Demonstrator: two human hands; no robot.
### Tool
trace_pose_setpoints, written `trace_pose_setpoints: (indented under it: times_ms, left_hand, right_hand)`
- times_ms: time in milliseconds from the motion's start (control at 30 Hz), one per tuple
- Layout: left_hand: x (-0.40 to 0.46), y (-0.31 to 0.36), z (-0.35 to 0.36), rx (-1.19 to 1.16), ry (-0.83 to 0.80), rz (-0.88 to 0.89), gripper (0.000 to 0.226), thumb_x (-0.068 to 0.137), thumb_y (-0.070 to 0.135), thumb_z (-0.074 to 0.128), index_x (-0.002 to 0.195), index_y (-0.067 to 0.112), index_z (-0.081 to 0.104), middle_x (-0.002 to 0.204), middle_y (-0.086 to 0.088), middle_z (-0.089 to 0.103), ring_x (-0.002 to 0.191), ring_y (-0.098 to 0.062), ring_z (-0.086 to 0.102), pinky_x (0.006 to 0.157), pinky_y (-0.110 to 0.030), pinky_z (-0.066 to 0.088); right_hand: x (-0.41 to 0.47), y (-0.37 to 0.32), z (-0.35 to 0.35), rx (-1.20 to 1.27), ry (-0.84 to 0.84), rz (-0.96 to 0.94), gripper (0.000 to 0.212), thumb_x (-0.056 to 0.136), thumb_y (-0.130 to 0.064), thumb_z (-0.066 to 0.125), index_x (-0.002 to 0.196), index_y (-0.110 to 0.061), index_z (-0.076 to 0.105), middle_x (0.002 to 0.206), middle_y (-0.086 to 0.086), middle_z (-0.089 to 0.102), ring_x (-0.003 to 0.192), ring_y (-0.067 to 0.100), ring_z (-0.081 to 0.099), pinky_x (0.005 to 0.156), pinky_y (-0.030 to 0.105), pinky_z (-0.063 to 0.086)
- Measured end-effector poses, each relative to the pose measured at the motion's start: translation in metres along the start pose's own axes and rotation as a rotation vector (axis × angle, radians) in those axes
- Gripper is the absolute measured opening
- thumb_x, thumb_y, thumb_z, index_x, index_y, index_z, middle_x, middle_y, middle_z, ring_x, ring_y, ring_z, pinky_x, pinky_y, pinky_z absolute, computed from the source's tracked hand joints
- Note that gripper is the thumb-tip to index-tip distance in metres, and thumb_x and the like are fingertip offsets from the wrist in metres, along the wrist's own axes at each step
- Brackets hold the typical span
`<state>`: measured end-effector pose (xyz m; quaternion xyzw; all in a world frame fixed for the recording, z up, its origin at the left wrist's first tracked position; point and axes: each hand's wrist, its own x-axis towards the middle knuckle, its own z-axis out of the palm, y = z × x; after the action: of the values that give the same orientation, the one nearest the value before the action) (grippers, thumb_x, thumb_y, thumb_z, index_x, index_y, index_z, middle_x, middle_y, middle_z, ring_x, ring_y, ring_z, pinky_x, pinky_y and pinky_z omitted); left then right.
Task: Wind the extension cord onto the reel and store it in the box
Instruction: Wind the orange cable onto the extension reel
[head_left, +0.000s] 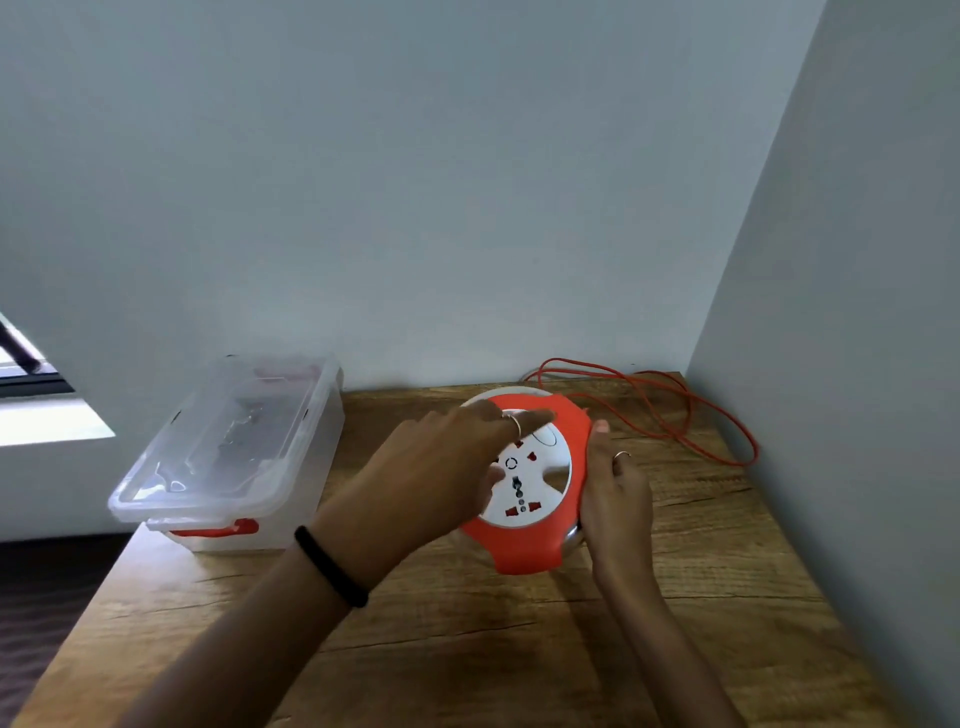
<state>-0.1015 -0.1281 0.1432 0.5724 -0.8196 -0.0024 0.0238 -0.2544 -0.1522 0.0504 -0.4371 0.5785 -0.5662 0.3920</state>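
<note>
Fingers of the left hand lie nearly straight across the white socket face of the reel, pressing on it without gripping. At the reel's right edge the right hand grasps the orange rim, thumb up along it. Behind and right of the reel, the orange cord lies in loose loops on the wooden table. Left of the reel stands the clear box, lid on.

Black wristband, finger rings
</note>
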Motion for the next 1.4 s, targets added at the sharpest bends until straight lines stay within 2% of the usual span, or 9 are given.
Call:
trace_pose_setpoints:
  times_ms: [100,233,400,533,667,867,1167,1300,1400]
  left_hand:
    - [-0.005,0.012,0.005,-0.067,0.148,-0.155,0.058,0.095,0.039,0.05,0.145,0.041,0.023,0.131,0.007,0.056,0.112,-0.023,0.058,0.084,-0.037,0.051]
    - [-0.008,0.023,0.021,-0.16,0.078,-0.292,0.062,0.092,0.048,0.051,0.146,0.035,0.024,0.127,-0.001,0.06,0.107,-0.025,0.061,0.083,-0.036,0.052]
    - [-0.002,0.026,0.03,-0.29,0.041,-0.328,0.068,0.091,0.048,0.053,0.15,0.031,0.024,0.136,-0.002,0.055,0.116,-0.022,0.057,0.089,-0.034,0.049]
    - [0.003,0.027,0.034,-0.374,0.023,-0.361,0.07,0.089,0.052,0.054,0.148,0.024,0.028,0.141,-0.001,0.051,0.123,-0.019,0.052,0.093,-0.032,0.048]
    - [0.006,0.031,0.035,-0.389,0.042,-0.404,0.069,0.085,0.059,0.055,0.14,0.019,0.042,0.134,-0.001,0.056,0.118,-0.018,0.054,0.089,-0.03,0.048]
    - [0.007,0.039,0.038,-0.38,0.109,-0.497,0.074,0.082,0.061,0.057,0.142,0.023,0.039,0.137,0.002,0.054,0.118,-0.018,0.055,0.089,-0.03,0.049]
    - [0.004,0.045,0.037,-0.468,0.183,-0.54,0.069,0.085,0.05,0.06,0.144,0.024,0.037,0.136,0.0,0.055,0.121,-0.02,0.052,0.095,-0.036,0.047]
    - [0.005,0.05,0.033,-0.363,0.196,-0.519,0.065,0.09,0.046,0.055,0.147,0.024,0.032,0.134,0.0,0.057,0.123,-0.019,0.049,0.098,-0.033,0.042]
    - [0.007,0.051,0.034,-0.323,0.205,-0.508,0.064,0.092,0.045,0.052,0.148,0.026,0.028,0.134,0.0,0.057,0.123,-0.019,0.05,0.101,-0.035,0.041]
  right_hand:
    - [0.001,0.004,0.0,-0.018,0.004,0.017,0.054,0.095,-0.049,0.042,0.058,-0.01,0.049,0.045,-0.007,0.049,0.038,0.001,0.045,0.041,0.015,0.037]
    - [0.001,0.005,-0.001,0.004,0.01,0.047,0.054,0.094,-0.052,0.042,0.062,-0.009,0.052,0.052,0.0,0.055,0.048,0.011,0.053,0.049,0.024,0.042]
    - [0.0,0.004,0.0,0.027,0.023,0.064,0.055,0.094,-0.053,0.042,0.068,-0.007,0.058,0.061,0.008,0.063,0.055,0.017,0.06,0.054,0.029,0.047]
    - [-0.004,0.002,-0.001,0.014,0.014,0.015,0.054,0.094,-0.049,0.042,0.066,-0.006,0.057,0.057,0.005,0.061,0.05,0.015,0.058,0.048,0.024,0.045]
    - [-0.008,0.001,0.0,-0.006,0.015,-0.025,0.053,0.094,-0.047,0.043,0.06,-0.008,0.052,0.05,0.002,0.055,0.044,0.009,0.052,0.042,0.017,0.041]
    - [-0.011,-0.002,0.0,0.014,-0.008,-0.051,0.046,0.096,-0.041,0.044,0.059,-0.015,0.053,0.043,-0.01,0.055,0.04,0.0,0.051,0.041,0.011,0.039]
    - [-0.013,-0.002,0.003,0.01,0.024,-0.148,0.047,0.097,-0.041,0.042,0.058,-0.015,0.049,0.045,-0.006,0.048,0.044,0.007,0.045,0.043,0.02,0.038]
    - [-0.017,0.0,0.006,0.047,0.063,-0.154,0.049,0.097,-0.043,0.039,0.063,-0.009,0.047,0.05,-0.002,0.046,0.045,0.007,0.042,0.045,0.019,0.037]
    - [-0.018,0.003,0.008,0.096,0.036,-0.12,0.047,0.098,-0.043,0.037,0.079,-0.007,0.061,0.062,0.002,0.062,0.054,0.01,0.057,0.049,0.019,0.045]
